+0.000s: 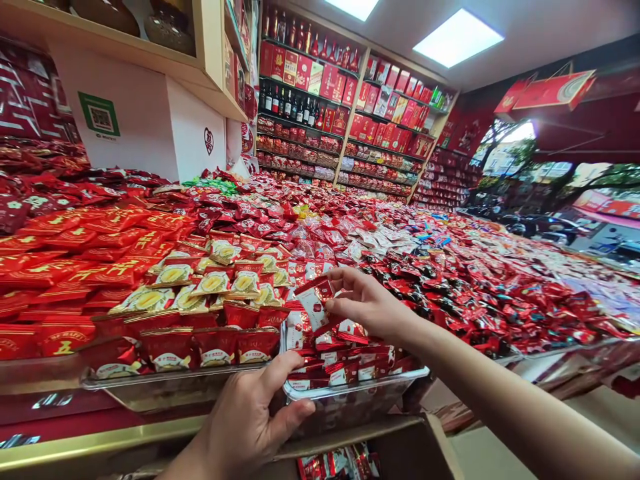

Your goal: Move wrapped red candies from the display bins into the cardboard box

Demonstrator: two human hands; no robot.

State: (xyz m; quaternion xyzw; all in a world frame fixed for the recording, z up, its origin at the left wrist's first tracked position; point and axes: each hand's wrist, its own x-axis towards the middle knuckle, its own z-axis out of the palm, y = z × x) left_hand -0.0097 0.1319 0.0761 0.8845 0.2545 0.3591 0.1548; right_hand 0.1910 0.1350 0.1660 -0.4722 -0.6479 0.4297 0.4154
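A small red-and-white snack packet (313, 305) is pinched between the thumb and fingers of my right hand (367, 303), tilted above a clear plastic tray (360, 387). Similar red-and-white packets (345, 373) fill that tray, some standing in a row along its front. My left hand (255, 407) grips the tray's near left corner, thumb in front of the wall and a finger at the rim. The other left fingers are partly hidden. Left of this tray, red-and-cream packets (215, 283) with a yellow fruit picture are heaped in another clear tray (175, 377).
Bright red wafer packets (70, 267) are piled at the left, dark red ones (480, 300) at the right. An open cardboard box (415, 443) with packets (340, 463) sits below the tray. Shelves (345, 100) of bottles and red boxes line the back wall. A white pillar (145, 127) stands behind the left heaps.
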